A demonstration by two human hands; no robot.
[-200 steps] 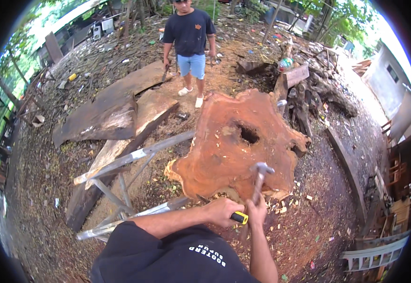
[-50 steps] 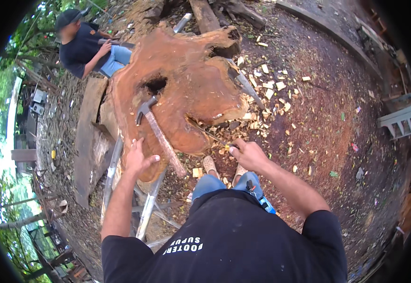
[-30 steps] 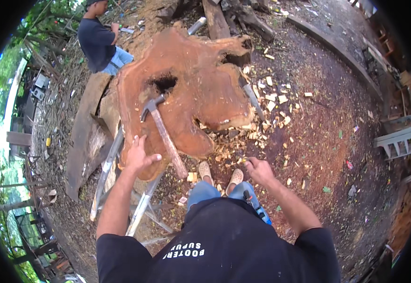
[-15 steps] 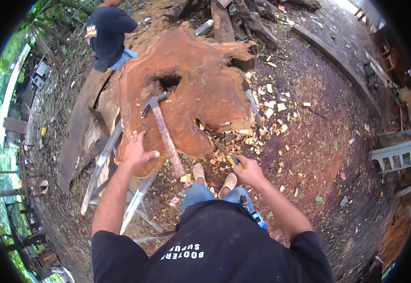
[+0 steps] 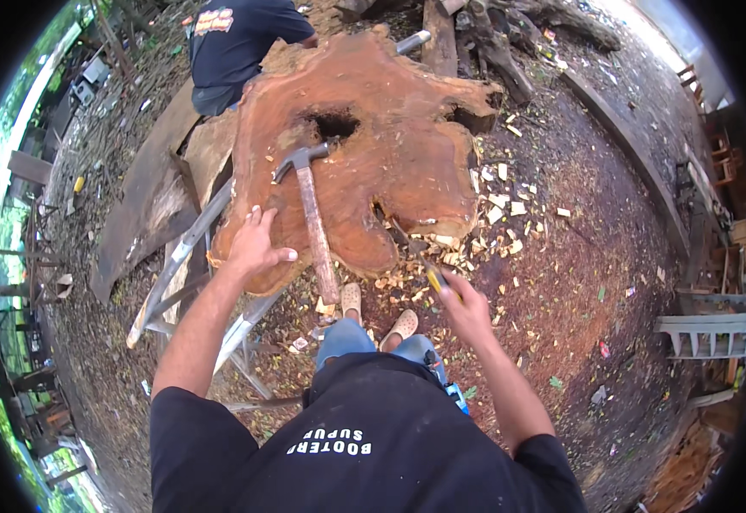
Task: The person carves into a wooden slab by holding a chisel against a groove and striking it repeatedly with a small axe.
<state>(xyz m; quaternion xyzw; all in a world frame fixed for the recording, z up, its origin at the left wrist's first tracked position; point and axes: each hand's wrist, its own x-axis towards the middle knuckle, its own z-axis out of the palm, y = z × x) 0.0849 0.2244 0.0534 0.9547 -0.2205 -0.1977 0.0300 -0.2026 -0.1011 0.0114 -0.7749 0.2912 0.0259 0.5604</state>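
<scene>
My left hand [image 5: 255, 244] rests on the near left edge of a thick reddish-brown wood slab [image 5: 390, 128], fingers spread and holding nothing. In my right hand [image 5: 467, 309] is a chisel [image 5: 434, 278] with a yellow and black handle. Its blade points away from me into a narrow notch in the slab's near edge; the tip is hard to make out there. A claw hammer [image 5: 311, 214] with a worn wooden handle lies on the slab between my hands, its head beside a dark hole and its handle end past the near edge.
Metal legs [image 5: 240, 338] stand under the slab's left side. A second person [image 5: 236, 51] is close to its far left edge. Pale wood chips [image 5: 497, 201] litter the ground on the right, near a long plank [image 5: 630, 150]. Logs [image 5: 493, 51] lie behind.
The view has shifted, so the slab sits farther right and higher. My right hand holds the chisel at a steeper angle by the notch. The other person has turned more toward the slab.
</scene>
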